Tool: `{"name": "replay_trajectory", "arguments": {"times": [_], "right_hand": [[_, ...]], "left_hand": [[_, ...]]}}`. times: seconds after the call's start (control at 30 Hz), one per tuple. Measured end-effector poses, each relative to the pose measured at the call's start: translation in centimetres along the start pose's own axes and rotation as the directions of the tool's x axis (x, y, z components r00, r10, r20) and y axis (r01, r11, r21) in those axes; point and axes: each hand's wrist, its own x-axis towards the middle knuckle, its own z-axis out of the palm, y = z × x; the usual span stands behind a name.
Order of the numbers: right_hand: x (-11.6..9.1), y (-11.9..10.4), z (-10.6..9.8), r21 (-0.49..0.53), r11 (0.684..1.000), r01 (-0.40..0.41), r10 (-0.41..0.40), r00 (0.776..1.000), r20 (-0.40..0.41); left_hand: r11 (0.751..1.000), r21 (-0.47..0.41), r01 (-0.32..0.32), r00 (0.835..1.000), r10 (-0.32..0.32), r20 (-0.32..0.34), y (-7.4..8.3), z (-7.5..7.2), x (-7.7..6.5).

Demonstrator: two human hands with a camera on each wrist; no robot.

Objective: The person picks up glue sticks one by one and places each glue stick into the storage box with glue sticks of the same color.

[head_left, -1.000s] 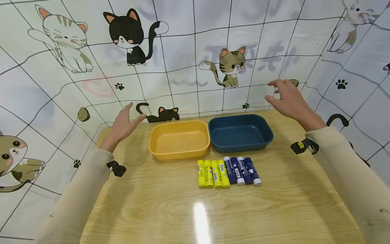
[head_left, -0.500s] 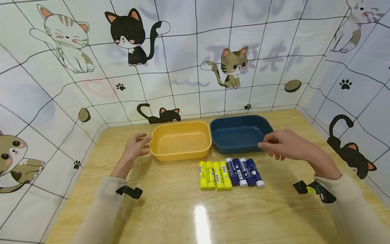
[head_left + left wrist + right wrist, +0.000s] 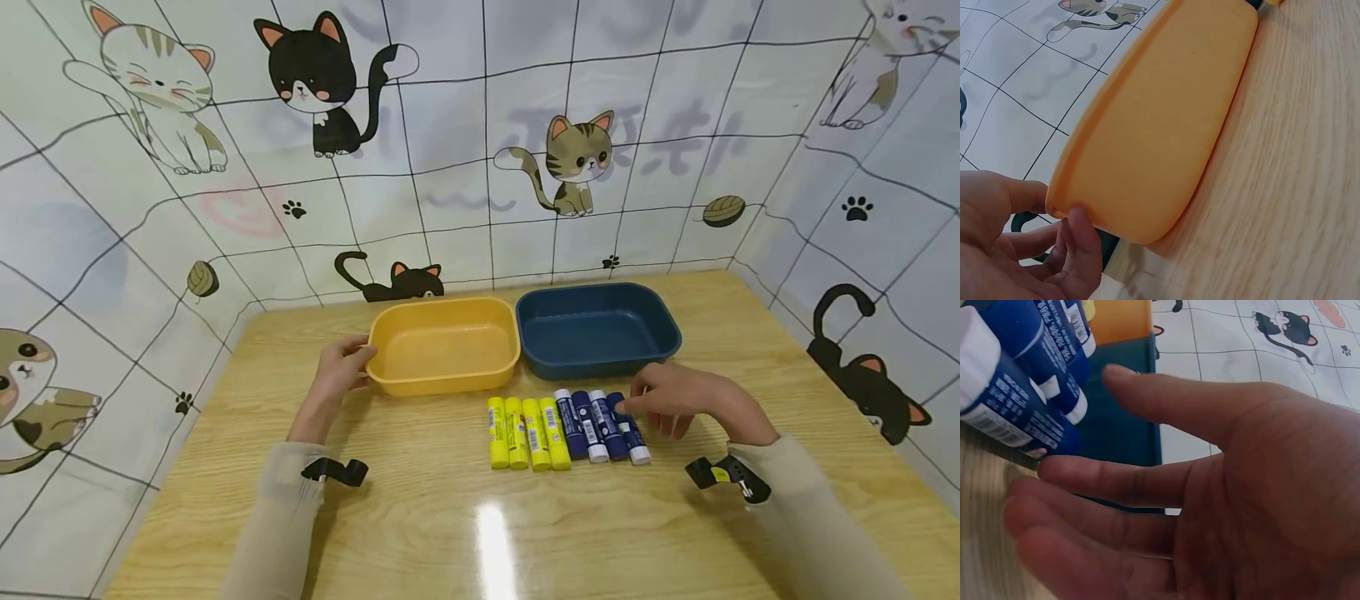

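My left hand [image 3: 337,375] pinches the left rim of the yellow bin [image 3: 442,387]; the left wrist view shows thumb and finger at the rim's corner. My right hand [image 3: 678,396] reaches over the right end of a row of glue sticks. In the right wrist view its thumb and fingers are spread apart, with the rightmost blue glue stick [image 3: 1013,403] just past the fingertips. One fingertip lies by that stick's end; I cannot tell if it touches. Several yellow glue sticks [image 3: 536,433] lie left of several blue-and-white ones [image 3: 606,427].
A dark blue bin [image 3: 600,367] stands against the yellow bin's right side, behind the glue sticks. Both bins rest on a wooden table [image 3: 420,525]. A white cloth [image 3: 450,175] with cat drawings hangs behind and along the sides.
My left hand has come down from the far left to the yellow bin's rim. My right hand has moved down and left, from above the table's far right to the blue glue sticks.
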Motion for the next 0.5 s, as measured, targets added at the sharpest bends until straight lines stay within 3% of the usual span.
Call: {"name": "replay_trajectory", "arguments": {"times": [0.5], "right_hand": [[1.3, 0.8, 1.0, -0.008, 0.997, -0.077, 0.077, 0.997, 0.018]], "left_hand": [[1.000, 0.011, -0.026, 0.999, 0.026, -0.019, 0.0, 0.2, -0.1]]}}
